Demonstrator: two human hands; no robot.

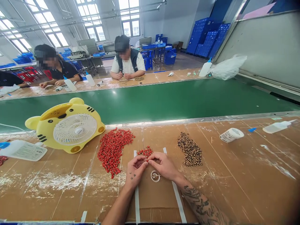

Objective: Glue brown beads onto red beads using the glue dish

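Note:
My left hand (136,170) and my right hand (164,165) meet at their fingertips, thumbs and forefingers closed in a pinch. Between them shows a small red piece (147,161), mostly covered by the fingers. Just beyond the fingertips lies a little heap of red pieces (145,151) with dark and pale marks. A clear ring-shaped item (155,176) with a curl inside rests on the cardboard below my right thumb. To the left spreads a large pile of red pieces (113,148), and to the right a pile of dark-and-tan pieces (189,150).
A yellow animal-faced fan (70,125) stands at left beside a lying bottle (25,150). A white tub (231,135) and another bottle (277,126) lie at right. Behind runs a green conveyor belt (150,100); several people (127,59) sit across it.

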